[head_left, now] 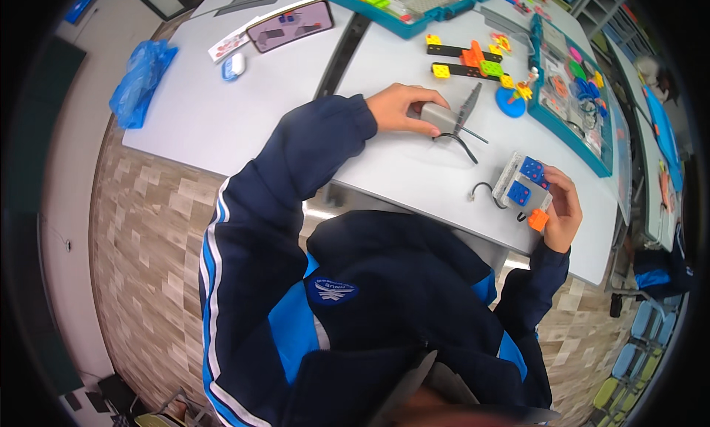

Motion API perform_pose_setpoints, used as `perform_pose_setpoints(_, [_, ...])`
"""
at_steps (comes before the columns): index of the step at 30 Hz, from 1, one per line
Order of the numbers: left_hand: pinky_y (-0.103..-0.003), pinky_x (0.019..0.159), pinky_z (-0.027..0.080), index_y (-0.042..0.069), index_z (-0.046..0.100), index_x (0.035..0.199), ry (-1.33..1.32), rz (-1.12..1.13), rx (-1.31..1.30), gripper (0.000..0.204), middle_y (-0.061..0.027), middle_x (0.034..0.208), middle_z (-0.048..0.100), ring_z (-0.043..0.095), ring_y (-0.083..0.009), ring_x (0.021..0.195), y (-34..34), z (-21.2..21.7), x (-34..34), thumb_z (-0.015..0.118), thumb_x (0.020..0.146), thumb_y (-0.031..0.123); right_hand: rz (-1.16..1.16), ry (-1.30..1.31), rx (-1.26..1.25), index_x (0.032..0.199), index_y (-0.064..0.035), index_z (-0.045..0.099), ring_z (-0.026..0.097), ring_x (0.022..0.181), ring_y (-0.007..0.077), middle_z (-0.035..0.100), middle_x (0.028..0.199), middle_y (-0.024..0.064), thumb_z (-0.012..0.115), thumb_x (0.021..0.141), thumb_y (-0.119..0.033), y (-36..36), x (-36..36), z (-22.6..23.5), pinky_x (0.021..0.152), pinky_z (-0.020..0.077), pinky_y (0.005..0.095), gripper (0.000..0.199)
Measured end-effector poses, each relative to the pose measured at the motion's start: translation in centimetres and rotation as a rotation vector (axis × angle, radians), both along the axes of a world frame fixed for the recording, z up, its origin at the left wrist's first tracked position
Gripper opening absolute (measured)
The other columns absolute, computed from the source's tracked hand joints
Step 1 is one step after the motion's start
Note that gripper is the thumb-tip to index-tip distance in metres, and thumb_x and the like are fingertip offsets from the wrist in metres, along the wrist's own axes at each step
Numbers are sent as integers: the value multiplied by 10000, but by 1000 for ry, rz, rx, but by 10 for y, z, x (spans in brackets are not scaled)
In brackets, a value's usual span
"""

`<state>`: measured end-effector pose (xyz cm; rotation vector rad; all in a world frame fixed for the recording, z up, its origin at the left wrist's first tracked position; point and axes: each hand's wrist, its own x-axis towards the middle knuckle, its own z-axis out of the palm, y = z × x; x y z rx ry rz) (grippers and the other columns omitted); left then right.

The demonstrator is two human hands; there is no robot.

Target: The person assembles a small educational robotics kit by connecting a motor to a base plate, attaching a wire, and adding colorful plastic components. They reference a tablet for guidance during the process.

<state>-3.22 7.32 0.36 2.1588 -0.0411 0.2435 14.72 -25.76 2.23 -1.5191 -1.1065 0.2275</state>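
My left hand [399, 107] rests on a small grey block [439, 118] with black cables trailing from it, lying on the white table [414, 168]. My right hand [563, 209] grips a grey boxy module [522, 184] carrying two blue plates, with an orange piece [538, 220] at its lower corner and a black cable ending in a clear plug [481, 190]. Both dark blue sleeves reach up from the lower edge.
A half-built model of black beams with orange, yellow and green blocks [467, 61] lies further back. Two teal parts cases [573, 79] [407, 1] stand open. A phone [290, 25], a white mouse-like item [233, 66] and a blue plastic bag [140, 79] sit left.
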Motion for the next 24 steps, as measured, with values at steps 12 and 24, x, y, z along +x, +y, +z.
perform_pose_setpoints(12, [-315,914,502,120,650,1181,69,12,-104,387,-100,1131,642,633,-195,1021,-7,4,0,770,848,277,210,-132,-281,1076,23,664,657,1041,185,696,1111,100,576,761,113,58,20,52,939,500,311,339])
perform_pose_setpoints(24, [-315,857,514,144,649,1188,60,17,-26,390,-104,1073,639,641,-206,967,-5,4,1,765,850,300,363,-136,-409,1032,15,672,631,901,145,681,1083,95,654,836,33,86,44,59,813,505,276,198])
